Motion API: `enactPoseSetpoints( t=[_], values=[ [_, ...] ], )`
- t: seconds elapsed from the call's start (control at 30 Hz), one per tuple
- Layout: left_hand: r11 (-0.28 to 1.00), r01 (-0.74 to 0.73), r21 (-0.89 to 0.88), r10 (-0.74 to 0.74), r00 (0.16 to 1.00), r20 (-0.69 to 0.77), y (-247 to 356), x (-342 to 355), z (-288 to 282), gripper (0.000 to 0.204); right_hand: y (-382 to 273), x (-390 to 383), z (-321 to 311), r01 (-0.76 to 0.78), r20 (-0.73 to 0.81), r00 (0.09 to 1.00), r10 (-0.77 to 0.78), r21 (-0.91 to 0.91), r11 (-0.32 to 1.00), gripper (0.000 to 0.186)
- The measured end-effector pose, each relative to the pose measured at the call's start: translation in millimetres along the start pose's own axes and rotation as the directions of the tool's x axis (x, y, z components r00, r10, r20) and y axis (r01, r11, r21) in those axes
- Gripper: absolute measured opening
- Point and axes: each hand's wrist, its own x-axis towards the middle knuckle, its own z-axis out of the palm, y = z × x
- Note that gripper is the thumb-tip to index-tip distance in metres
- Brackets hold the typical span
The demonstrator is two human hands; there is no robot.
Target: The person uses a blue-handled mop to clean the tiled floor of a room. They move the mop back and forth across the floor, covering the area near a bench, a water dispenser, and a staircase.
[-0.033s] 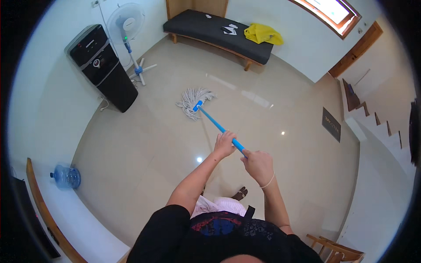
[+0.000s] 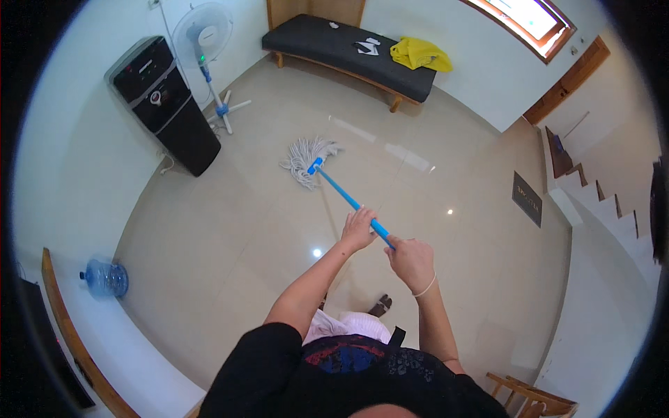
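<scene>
A string mop with a blue handle [image 2: 339, 189] slants away from me across the tiled floor. Its pale grey strands [image 2: 300, 155] lie fanned out on the tiles, joined to the pole by a blue clamp. My left hand [image 2: 359, 229] is wrapped round the middle of the pole. Closer to my body, my right hand [image 2: 411, 261] grips the upper end, with a thin pale band at its wrist. The pole's tip is hidden inside the right hand.
A black water dispenser [image 2: 167, 104] and a standing fan [image 2: 212, 70] are at the back left. A dark cushioned bench [image 2: 334, 52] holds a yellow cloth [image 2: 418, 53]. A blue water jug [image 2: 106, 279] sits left, a doormat [image 2: 527, 199] right, near stairs [image 2: 592, 191]. A wooden chair [image 2: 533, 397] stands lower right.
</scene>
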Motion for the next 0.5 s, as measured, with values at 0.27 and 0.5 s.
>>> enactPoseSetpoints(
  t=[0.27, 0.5],
  values=[
    [0.998, -0.051, -0.02, 0.055, 0.956, 0.289, 43, -79, 137, 0.04, 49, -141, 53, -0.368, -0.005, 0.929, 0.37, 0.1, 0.925, 0.029],
    [0.848, -0.494, -0.192, 0.493, 0.603, 0.627, 158, -170, 160, 0.037, 18, -287, -14, -0.82, 0.152, 0.572, 0.806, 0.077, 0.568, 0.032]
  ],
)
